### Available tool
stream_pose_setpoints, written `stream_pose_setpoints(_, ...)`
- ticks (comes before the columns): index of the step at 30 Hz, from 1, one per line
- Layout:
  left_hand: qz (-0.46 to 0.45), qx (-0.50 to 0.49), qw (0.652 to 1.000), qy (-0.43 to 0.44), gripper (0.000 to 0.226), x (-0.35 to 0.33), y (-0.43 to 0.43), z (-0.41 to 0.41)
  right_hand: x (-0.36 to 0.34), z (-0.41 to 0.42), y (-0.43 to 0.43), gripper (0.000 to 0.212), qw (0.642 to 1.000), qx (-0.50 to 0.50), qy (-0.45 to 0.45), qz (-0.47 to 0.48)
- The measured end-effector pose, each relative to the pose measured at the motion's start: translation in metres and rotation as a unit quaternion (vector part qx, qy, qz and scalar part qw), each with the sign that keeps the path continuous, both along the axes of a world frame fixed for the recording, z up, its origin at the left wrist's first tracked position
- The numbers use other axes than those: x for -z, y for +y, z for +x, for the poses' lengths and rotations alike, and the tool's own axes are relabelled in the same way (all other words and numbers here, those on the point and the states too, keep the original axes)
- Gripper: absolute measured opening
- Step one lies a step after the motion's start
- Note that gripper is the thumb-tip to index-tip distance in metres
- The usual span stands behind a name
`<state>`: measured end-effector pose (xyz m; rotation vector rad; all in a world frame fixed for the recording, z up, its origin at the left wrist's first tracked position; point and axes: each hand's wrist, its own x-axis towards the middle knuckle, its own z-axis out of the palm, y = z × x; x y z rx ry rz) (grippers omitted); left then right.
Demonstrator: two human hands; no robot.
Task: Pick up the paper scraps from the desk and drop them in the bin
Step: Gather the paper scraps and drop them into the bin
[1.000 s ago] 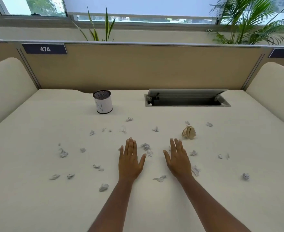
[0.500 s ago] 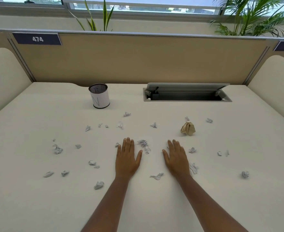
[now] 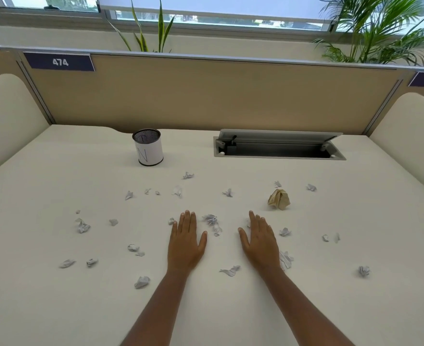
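Note:
Several small white paper scraps lie scattered over the cream desk (image 3: pixel 56 308), one white scrap (image 3: pixel 210 219) lying between my hands' fingertips. A larger tan crumpled paper ball (image 3: pixel 278 199) sits right of centre. The bin (image 3: pixel 148 147), a small mesh cup wrapped in white paper, stands upright at the back left. My left hand (image 3: pixel 186 242) lies flat on the desk, palm down, fingers straight. My right hand (image 3: pixel 260 242) lies flat beside it, holding nothing. A scrap (image 3: pixel 286 259) touches my right wrist's outer edge.
An open metal cable hatch (image 3: pixel 278 148) is set into the desk at the back right. A tan partition (image 3: pixel 206 96) closes the far side, with cream side panels left and right. Plants stand behind it.
Both hands stay flat on the desk in the same place. Only the camera has shifted slightly, tilting the view.

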<state>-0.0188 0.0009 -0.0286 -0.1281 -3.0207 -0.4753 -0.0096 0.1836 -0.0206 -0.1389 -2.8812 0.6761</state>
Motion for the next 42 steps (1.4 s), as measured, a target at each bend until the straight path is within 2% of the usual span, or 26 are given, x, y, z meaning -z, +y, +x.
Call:
stream_pose_setpoints(3,0.003,0.026,0.999,0.028,0.061,-0.011,0.000,0.000,-0.013,-0.006,0.003,0.049,0.998,0.005,0.041,-0.044)
stream_pose_setpoints(6,-0.017,0.048,0.995,0.082,0.058,-0.022,0.000,-0.005,-0.026,-0.018,0.012,0.037,0.995,0.011,0.097,-0.023)
stream_pose_setpoints(10,-0.050,0.036,0.993,0.096,0.046,-0.037,-0.009,-0.018,-0.037,-0.037,0.033,0.032,0.992,0.035,0.123,0.016)
stream_pose_setpoints(15,-0.065,0.008,0.997,0.040,0.061,-0.044,-0.030,-0.032,-0.037,-0.059,0.055,0.029,0.987,0.089,0.121,0.054)
stream_pose_setpoints(17,-0.053,-0.012,0.998,0.021,0.065,-0.042,-0.040,-0.037,-0.037,-0.062,0.059,0.030,0.986,0.102,0.129,0.039)
stream_pose_setpoints(20,-0.048,-0.043,0.998,0.008,0.071,-0.038,-0.054,-0.042,-0.038,-0.065,0.061,0.034,0.990,0.117,0.083,-0.001)
stream_pose_setpoints(22,-0.045,-0.045,0.998,0.010,0.087,-0.036,-0.062,-0.044,-0.038,-0.070,0.062,0.034,0.991,0.120,0.060,-0.027)
stream_pose_setpoints(24,-0.036,-0.054,0.998,0.023,0.092,-0.033,-0.068,-0.045,-0.037,-0.073,0.064,0.034,0.994,0.096,0.041,-0.033)
stream_pose_setpoints(29,-0.026,-0.084,0.996,-0.026,0.061,-0.030,-0.078,-0.050,-0.035,-0.078,0.061,0.020,0.995,0.065,0.055,-0.044)
stream_pose_setpoints(35,-0.038,-0.070,0.997,-0.005,0.062,-0.033,-0.091,-0.062,-0.056,-0.103,0.015,0.016,0.990,-0.015,0.117,-0.077)
stream_pose_setpoints(39,-0.083,-0.044,0.996,0.005,0.080,-0.034,-0.104,-0.073,-0.076,-0.123,-0.039,0.017,0.980,-0.091,0.136,-0.110)
stream_pose_setpoints(42,-0.077,-0.057,0.995,0.001,0.060,-0.033,-0.109,-0.076,-0.094,-0.141,-0.084,0.018,0.973,-0.149,0.141,-0.103)
